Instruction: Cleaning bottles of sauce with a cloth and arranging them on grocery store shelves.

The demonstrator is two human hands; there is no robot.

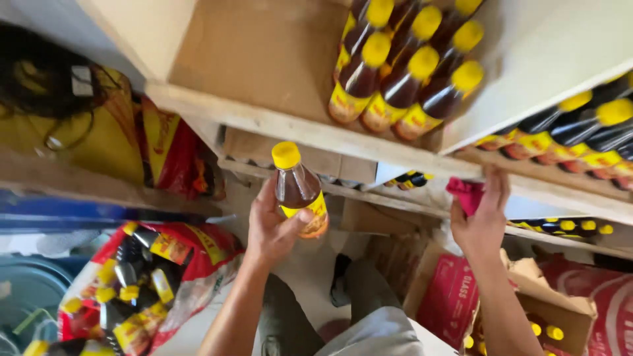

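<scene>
At far left we see a red plastic sack [198, 254] of yellow-capped bottles lying low. Our left hand [270, 227] keeps a closed grip on a yellow-capped brown glass bottle [300, 191] just below the pale wooden shelf [264, 122]. Our right hand [484, 221] presses a crumpled pink cloth [465, 192] against the shelf edge, fingers closed on it.

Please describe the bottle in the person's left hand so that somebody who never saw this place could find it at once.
Start at the wooden shelf carrying a group of yellow-capped brown bottles. Just below its front edge, the left hand grips one bottle of the same kind. Unlike its neighbours, it stands alone, off any shelf.
</scene>
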